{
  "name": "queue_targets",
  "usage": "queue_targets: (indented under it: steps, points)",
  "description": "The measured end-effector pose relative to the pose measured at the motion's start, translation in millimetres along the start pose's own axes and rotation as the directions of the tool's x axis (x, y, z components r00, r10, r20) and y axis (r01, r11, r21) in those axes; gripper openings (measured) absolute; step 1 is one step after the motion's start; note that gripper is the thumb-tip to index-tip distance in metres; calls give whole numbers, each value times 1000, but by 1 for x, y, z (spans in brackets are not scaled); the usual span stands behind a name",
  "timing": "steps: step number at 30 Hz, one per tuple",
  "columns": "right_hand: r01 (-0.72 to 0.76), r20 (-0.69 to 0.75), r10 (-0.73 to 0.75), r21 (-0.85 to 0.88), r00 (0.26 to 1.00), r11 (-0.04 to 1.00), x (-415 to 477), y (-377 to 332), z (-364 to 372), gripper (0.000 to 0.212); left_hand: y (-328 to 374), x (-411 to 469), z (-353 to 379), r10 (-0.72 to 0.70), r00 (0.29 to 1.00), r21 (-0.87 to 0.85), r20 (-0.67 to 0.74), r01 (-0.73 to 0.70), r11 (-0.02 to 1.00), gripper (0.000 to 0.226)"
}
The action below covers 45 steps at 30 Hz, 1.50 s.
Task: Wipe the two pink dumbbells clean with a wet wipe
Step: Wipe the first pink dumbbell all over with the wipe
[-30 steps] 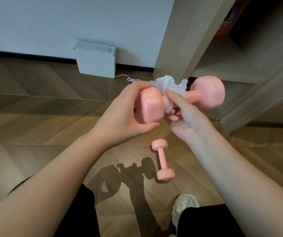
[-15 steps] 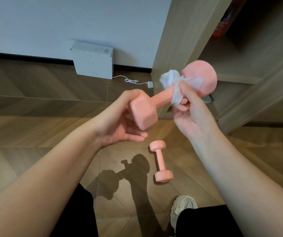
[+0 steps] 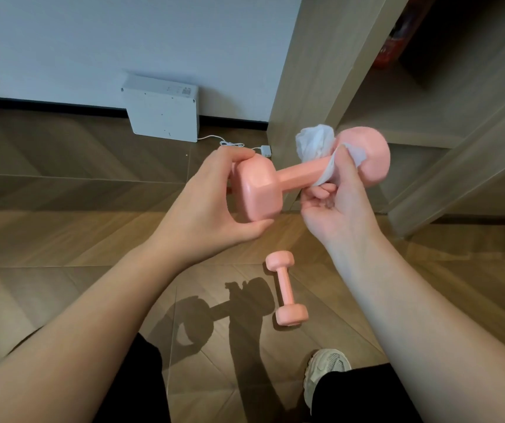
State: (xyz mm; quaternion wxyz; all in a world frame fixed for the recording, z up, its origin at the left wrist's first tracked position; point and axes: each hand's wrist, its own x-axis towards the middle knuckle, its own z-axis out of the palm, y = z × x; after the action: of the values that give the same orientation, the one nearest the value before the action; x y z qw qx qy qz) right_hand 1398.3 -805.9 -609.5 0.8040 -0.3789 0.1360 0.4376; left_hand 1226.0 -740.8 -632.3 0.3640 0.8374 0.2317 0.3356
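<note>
Head view: your left hand (image 3: pixel 208 209) fingers grasp the dumbbell (image 3: pixel 275 184) end; right hand (image 3: pixel 341 206) fingers pinch the wet wipe (image 3: pixel 317 141) around its handle.

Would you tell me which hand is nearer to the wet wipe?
Right. The right hand pinches the wet wipe against the held dumbbell; the left hand grips its opposite head, away from it.
</note>
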Motion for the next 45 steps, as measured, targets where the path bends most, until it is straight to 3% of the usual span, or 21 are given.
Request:
queue_targets:
  steps: [3, 5, 7, 10, 12, 13, 14, 17, 19, 21, 24, 26, 28, 30, 32, 36, 38, 39, 41, 43, 45]
  points:
    - [11, 41, -11, 3, 999, 1000, 0, -3, -1, 26, 1, 2, 3, -161, 987, -130, 8, 161, 978, 69]
    - [15, 98, -15, 3, 995, 1000, 0, -7, 0, 18, 3, 5, 8, -366, 926, -359, 97, 375, 855, 56]
    - [15, 160, -15, -2, 987, 1000, -1, -10, 1, 12, 6, 9, 10, -496, 804, -590, 329, 585, 556, 52]
    - [10, 234, -4, -27, 972, 1000, -4, -10, 2, 11, 10, 11, 4, -486, 577, -622, 656, 779, 85, 74]
    - [16, 257, -3, -52, 966, 999, -4, -10, 3, 15, 11, 11, 1, -460, 523, -613, 717, 788, -60, 78]
    - [21, 261, -4, -64, 965, 998, -4, -10, 3, 17, 10, 11, 2, -466, 551, -636, 692, 771, -33, 76]
    - [24, 260, -6, -67, 966, 997, -3, -10, 4, 19, 10, 11, 2, -479, 606, -666, 635, 743, 56, 71]
    - [25, 241, -18, -24, 970, 999, -1, -11, 4, 13, 9, 8, 6, -449, 842, -650, 298, 523, 551, 60]
    - [39, 247, -38, 3, 968, 999, -1, -11, 3, 16, 7, 4, 6, -267, 962, -407, 56, 266, 874, 64]
    - [44, 267, -50, 27, 962, 999, -1, -11, 2, 20, 5, 3, 4, -13, 999, -151, -43, 6, 989, 74]
    - [36, 292, -48, 49, 955, 998, -1, -11, 2, 21, 2, 6, 1, 246, 965, 55, -87, -242, 969, 73]
    - [33, 298, -47, 52, 954, 998, -1, -12, 2, 20, 1, 8, 0, 150, 984, -11, -93, -152, 988, 76]
    - [36, 289, -47, 42, 956, 998, -1, -14, 2, 17, 3, 6, 4, -121, 992, -242, -46, 106, 964, 71]
    - [37, 290, -41, 21, 956, 999, -2, -15, 2, 15, 7, 8, 9, -382, 915, -525, 134, 392, 756, 61]
    - [35, 308, -33, -2, 951, 999, -3, -15, 3, 17, 9, 11, 12, -464, 792, -696, 396, 589, 411, 67]
    - [33, 383, -15, -41, 923, 999, -4, -14, 6, 17, 12, 12, 2, -414, 541, -611, 732, 790, -49, 89]
    - [36, 388, -9, -63, 922, 997, -4, -14, 6, 18, 12, 12, 0, -413, 516, -612, 750, 779, -139, 82]
    - [40, 380, -10, -71, 925, 997, -4, -14, 7, 16, 11, 12, 0, -430, 554, -647, 713, 756, -99, 77]
    - [52, 366, -22, -73, 930, 996, -2, -13, 6, 13, 11, 11, 4, -478, 684, -726, 551, 676, 131, 65]
    - [59, 352, -35, -58, 935, 997, 0, -13, 5, 13, 10, 8, 8, -452, 849, -704, 275, 498, 507, 58]
    - [60, 334, -45, -34, 941, 998, 3, -12, 4, 14, 8, 4, 8, -249, 967, -478, 45, 240, 845, 61]
